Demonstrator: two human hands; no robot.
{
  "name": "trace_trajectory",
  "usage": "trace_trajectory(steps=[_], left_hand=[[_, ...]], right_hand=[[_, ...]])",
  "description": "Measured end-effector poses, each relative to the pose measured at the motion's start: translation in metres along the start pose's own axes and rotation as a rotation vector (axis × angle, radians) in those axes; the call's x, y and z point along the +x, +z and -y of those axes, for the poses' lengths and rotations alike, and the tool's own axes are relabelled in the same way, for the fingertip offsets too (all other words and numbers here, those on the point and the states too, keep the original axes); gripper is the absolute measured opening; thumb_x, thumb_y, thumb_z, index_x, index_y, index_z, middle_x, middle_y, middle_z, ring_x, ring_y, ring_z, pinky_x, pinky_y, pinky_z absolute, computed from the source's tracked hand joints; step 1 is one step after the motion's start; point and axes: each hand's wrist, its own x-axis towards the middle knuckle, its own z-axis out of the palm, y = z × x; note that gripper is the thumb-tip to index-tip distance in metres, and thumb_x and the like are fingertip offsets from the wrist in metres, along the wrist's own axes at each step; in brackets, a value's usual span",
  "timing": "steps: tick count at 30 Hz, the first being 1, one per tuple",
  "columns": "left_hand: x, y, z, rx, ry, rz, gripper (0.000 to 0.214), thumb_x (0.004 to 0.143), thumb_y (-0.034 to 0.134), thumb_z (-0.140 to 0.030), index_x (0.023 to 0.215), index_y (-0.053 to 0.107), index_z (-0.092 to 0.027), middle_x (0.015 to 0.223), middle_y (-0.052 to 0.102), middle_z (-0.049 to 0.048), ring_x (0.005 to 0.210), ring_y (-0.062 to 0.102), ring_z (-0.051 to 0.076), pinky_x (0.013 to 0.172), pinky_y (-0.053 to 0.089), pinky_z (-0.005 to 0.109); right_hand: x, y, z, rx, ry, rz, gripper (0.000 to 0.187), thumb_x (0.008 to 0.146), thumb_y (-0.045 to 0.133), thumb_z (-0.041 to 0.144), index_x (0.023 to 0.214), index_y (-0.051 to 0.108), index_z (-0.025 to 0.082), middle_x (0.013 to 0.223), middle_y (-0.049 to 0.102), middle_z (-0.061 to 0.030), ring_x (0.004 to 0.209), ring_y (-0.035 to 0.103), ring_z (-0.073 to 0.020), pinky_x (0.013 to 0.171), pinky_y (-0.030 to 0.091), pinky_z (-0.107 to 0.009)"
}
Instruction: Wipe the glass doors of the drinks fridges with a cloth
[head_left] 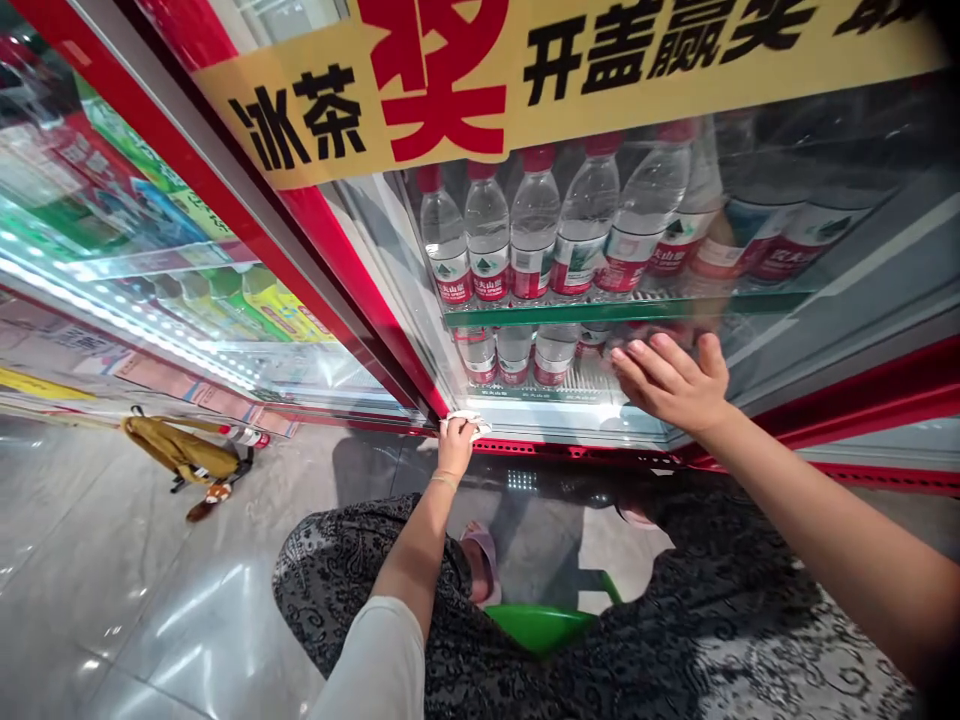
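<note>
My left hand (454,452) is closed on a white cloth (466,424) and presses it against the bottom corner of a fridge's glass door (787,330), beside the red door frame (352,270). My right hand (671,382) lies flat and open on the glass, fingers pointing left. Behind the glass stand several water bottles (534,235) with red caps on a green-edged shelf (622,310), and more bottles below.
A yellow banner (465,90) with red and black characters spans the door's top. A second fridge (135,250) stands at left. A yellow umbrella (184,455) lies on the shiny grey floor. A green stool (540,625) is under my patterned dress.
</note>
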Motion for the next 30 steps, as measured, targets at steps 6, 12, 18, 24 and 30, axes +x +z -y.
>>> trace_trajectory(steps=[6,12,18,24,30], left_hand=[[-0.016,0.013,0.005,-0.039,-0.112,0.118,0.031,0.084,0.057,-0.002,0.093,0.076,-0.025,0.098,0.063,0.0078,0.098,0.058,0.022,0.094,0.052,0.036],[-0.003,0.005,-0.016,-0.140,-0.153,0.054,0.023,0.088,0.058,-0.013,0.098,0.076,-0.024,0.108,0.062,0.0112,0.110,0.059,0.028,0.107,0.045,0.051],[0.046,-0.014,-0.017,-0.202,-0.139,-0.052,0.016,0.091,0.065,-0.029,0.101,0.078,-0.026,0.108,0.061,0.0130,0.120,0.059,0.029,0.115,0.040,0.048],[0.028,-0.005,-0.012,-0.228,-0.128,-0.007,0.018,0.091,0.063,-0.025,0.097,0.080,-0.028,0.098,0.063,0.0116,0.107,0.062,0.027,0.106,0.045,0.045],[0.001,-0.008,-0.014,-0.231,-0.062,0.064,0.027,0.092,0.057,-0.019,0.099,0.080,-0.030,0.102,0.069,0.0107,0.094,0.060,0.024,0.095,0.048,0.039]], right_hand=[[-0.015,0.013,-0.008,0.022,0.083,0.106,0.032,0.091,0.071,0.041,0.123,0.074,0.040,0.111,0.080,-0.0036,0.115,0.070,-0.0234,0.128,0.012,-0.055],[-0.022,0.016,-0.012,0.020,0.074,0.065,0.033,0.089,0.072,0.043,0.121,0.073,0.041,0.113,0.078,-0.0044,0.119,0.068,-0.0256,0.127,0.016,-0.059],[-0.027,0.019,-0.013,0.048,0.137,0.034,0.030,0.085,0.074,0.045,0.115,0.077,0.040,0.106,0.079,-0.0061,0.109,0.071,-0.0285,0.123,0.019,-0.064],[-0.025,0.017,-0.012,-0.052,0.005,-0.087,0.036,0.085,0.075,0.042,0.121,0.074,0.039,0.107,0.079,-0.0056,0.109,0.071,-0.0268,0.126,0.016,-0.060],[-0.019,0.018,-0.011,0.093,0.164,0.082,0.031,0.089,0.069,0.043,0.119,0.075,0.038,0.112,0.077,-0.0073,0.117,0.067,-0.0292,0.124,0.020,-0.062]])
